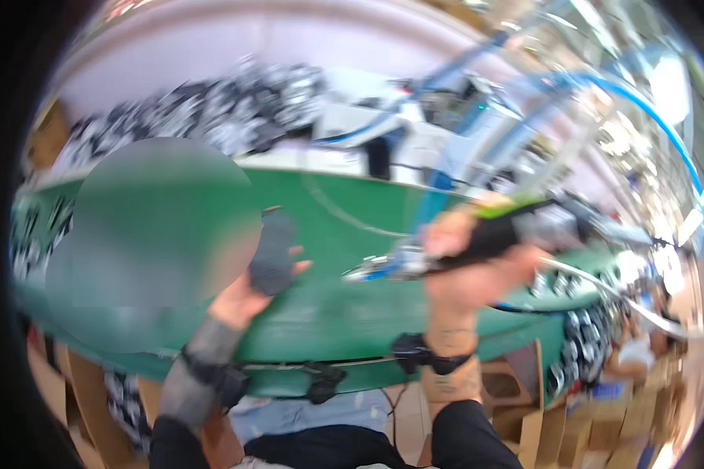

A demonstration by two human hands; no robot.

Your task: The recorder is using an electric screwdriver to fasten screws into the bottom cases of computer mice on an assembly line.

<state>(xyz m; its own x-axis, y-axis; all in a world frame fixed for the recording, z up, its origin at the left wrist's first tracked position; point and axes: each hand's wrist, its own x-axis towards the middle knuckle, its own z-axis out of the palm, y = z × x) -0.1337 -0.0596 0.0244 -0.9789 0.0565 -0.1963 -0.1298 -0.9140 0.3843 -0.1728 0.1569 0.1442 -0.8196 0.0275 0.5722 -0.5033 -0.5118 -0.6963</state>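
My left hand (241, 298) holds a dark grey, flat oblong piece (274, 252) with rounded ends over the green bench. Its fingertips show past the right side of the piece, and a blurred patch covers the area to its left. My right hand (489, 275) is wrapped round a long black tool (489, 238), smeared by motion, so its kind is not clear. A silver and blue end (379, 270) of it, or of something beside it, points left toward the grey piece. A lime-green part lies along its top.
Behind the green bench (336, 320) lies a long heap of black and silver parts (203, 117). White boxes (348, 125) stand beside it. A blue hose (665, 117) and a pale cable (633, 309) loop at the right. Cardboard boxes (602, 418) crowd the lower right.
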